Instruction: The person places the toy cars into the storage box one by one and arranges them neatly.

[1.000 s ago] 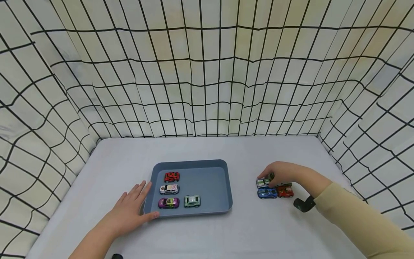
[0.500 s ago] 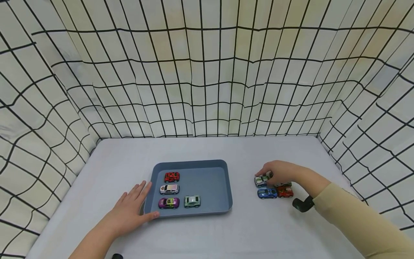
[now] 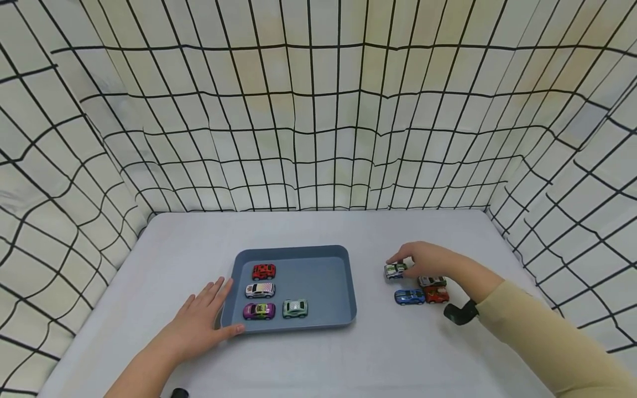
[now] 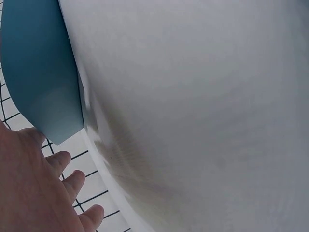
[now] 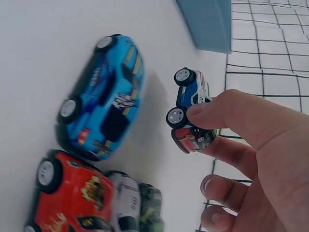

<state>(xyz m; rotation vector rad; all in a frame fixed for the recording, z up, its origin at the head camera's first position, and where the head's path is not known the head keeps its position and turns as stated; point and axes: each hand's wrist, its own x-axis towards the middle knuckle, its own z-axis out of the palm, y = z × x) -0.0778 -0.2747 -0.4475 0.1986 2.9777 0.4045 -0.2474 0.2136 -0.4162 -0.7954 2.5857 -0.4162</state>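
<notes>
My right hand [image 3: 429, 260] pinches a small white and blue toy car [image 5: 191, 110] between thumb and fingers, to the right of the tray. Just below it sits a blue toy car [image 3: 410, 297], beside a red toy car [image 3: 437, 294] and a grey-green toy car [image 3: 432, 281]. My left hand [image 3: 198, 322] lies with fingers spread at the left edge of the blue-grey tray [image 3: 323, 298], thumb at its front corner. In the tray stand a red car [image 3: 264, 271], a white car [image 3: 260, 290], a purple car [image 3: 259, 311] and a pale green car [image 3: 296, 308].
A white cloth covers the table [image 3: 318, 365]. White sheeting with a black grid [image 3: 318, 127] rises behind and on both sides. A black curved piece [image 3: 460, 313] shows under my right wrist, and another dark piece [image 3: 179, 393] near the left forearm.
My right hand has drawn the white and blue car out of the group, left and slightly away from me, leaving the grey-green car more exposed. The left hand has stayed at the tray.
</notes>
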